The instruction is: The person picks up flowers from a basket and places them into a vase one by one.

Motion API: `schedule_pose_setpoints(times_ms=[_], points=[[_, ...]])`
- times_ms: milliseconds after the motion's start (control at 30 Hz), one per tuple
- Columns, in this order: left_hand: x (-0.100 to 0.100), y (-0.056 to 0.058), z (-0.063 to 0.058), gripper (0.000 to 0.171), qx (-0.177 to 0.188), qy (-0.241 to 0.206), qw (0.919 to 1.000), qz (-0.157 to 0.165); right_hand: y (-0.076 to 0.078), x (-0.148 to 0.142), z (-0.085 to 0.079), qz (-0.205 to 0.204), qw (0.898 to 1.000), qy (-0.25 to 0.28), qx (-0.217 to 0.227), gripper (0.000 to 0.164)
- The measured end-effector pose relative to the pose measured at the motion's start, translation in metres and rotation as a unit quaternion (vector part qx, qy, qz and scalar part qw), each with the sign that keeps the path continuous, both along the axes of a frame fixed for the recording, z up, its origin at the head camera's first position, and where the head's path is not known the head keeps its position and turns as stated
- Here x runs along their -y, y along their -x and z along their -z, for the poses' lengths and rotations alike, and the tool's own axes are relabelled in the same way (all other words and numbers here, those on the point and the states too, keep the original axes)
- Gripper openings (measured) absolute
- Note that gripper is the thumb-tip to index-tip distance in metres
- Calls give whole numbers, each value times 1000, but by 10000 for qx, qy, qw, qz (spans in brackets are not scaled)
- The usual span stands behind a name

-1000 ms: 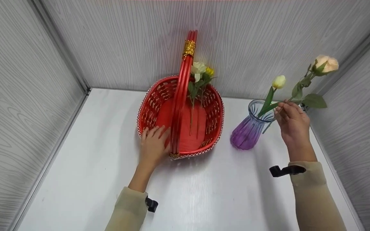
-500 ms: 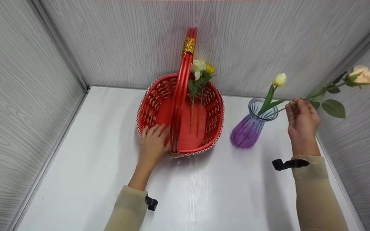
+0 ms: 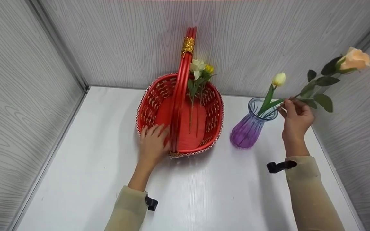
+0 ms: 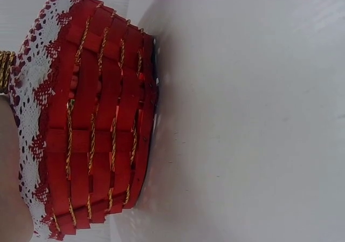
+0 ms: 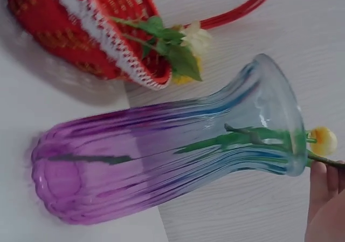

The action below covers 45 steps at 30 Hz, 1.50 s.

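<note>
My right hand (image 3: pixel 297 120) pinches the stem of a peach rose (image 3: pixel 353 60) at the mouth of a ribbed glass vase (image 3: pixel 246 131), purple below and blue above. The rose leans right, and its lower stem runs into the vase mouth in the right wrist view. A pale yellow tulip (image 3: pixel 279 79) stands in the vase; green stems (image 5: pixel 215 141) show through the glass. My left hand (image 3: pixel 153 144) holds the near-left rim of a red woven basket (image 3: pixel 218 128), fingers reaching over it inside. Its thumb is partly hidden beside the basket handle (image 3: pixel 180 86).
A white rose (image 3: pixel 198 65) and a yellow flower (image 3: pixel 209 69) lean against the basket's back right side, stems inside. White lace (image 4: pixel 35 107) trims the basket rim. Grey wood-grain panels (image 3: pixel 133 38) enclose the white table (image 3: pixel 198 192) at the back and sides.
The rose stem's lower end, seen outside the vase a second ago, now enters its mouth. My right hand moved right, then back left, and the bloom rose. My left hand stayed on the basket.
</note>
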<state>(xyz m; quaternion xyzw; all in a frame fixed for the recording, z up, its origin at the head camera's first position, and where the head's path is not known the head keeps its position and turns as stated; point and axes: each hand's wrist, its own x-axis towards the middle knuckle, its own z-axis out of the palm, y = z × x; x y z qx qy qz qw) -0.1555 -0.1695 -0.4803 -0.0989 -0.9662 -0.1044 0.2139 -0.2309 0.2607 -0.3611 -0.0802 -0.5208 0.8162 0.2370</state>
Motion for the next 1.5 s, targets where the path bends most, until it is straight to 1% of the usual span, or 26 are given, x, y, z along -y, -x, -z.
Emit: schedule_pose_setpoints(times_ms=[100,133,167,200,267,333,367,400,433,500,533,600,700,767,833,900,1000,1067,1133,1233,1267,1367,1500], points=[[-1,0,0,47,15,1,10000,11,-2,4,5,59,9959,-900,68,26],[-1,0,0,47,44,7,10000,8,-2,5,6,84,9919,-1270,19,24],[-1,0,0,47,76,1,10000,1,-2,6,8,134,9846,-1740,-68,23],[-2,0,0,47,130,-8,9999,-6,-1,7,9,196,9755,-2181,-199,21],[-1,0,-1,48,216,-10,9998,-17,2,7,12,323,9541,-2938,-481,19],[-1,0,-1,48,256,-21,9997,-27,3,10,13,425,9274,-3638,-763,16],[-1,-1,-1,48,255,-24,9997,-30,3,11,13,437,9153,-3922,-810,15],[0,-1,-1,48,247,-28,9997,-33,3,12,13,420,9058,-4142,-786,13],[0,-1,-1,48,244,-34,9997,-39,3,13,12,417,8942,-4396,-732,13],[0,-1,-1,48,211,-60,9998,-42,3,14,10,404,8682,-4911,-590,13],[0,-1,-1,48,192,-67,9998,-43,4,14,9,367,8559,-5128,-555,14],[0,-1,-1,47,161,-74,9998,-31,6,15,8,263,8352,-5466,-547,14],[0,-1,0,45,85,-53,9999,-42,9,15,6,156,8066,-5867,-706,11],[1,0,0,45,51,-43,10000,-61,12,16,5,149,7922,-6047,-812,8],[1,0,0,45,40,-35,10000,-70,13,17,4,232,7742,-6262,-890,9],[0,1,-1,45,70,-18,10000,-66,14,19,2,300,7593,-6444,-850,20],[0,1,-2,46,160,-34,9998,-74,14,22,-1,347,7419,-6661,-688,30],[1,1,-2,46,203,-53,9997,-111,16,23,-3,321,7353,-6747,-552,31],[1,1,-2,46,228,-82,9996,-131,17,24,-5,303,7333,-6778,-438,26],[0,1,-1,46,237,-73,9996,-113,16,23,-7,443,7372,-6736,-282,22],[0,1,-1,46,234,-83,9996,-96,15,22,-7,508,7391,-6713,-227,23],[0,1,-2,46,211,-119,9997,-65,12,19,-9,645,7522,-6557,-29,20],[0,0,-1,46,178,-175,9997,-47,8,15,-10,613,7737,-6300,271,18]])
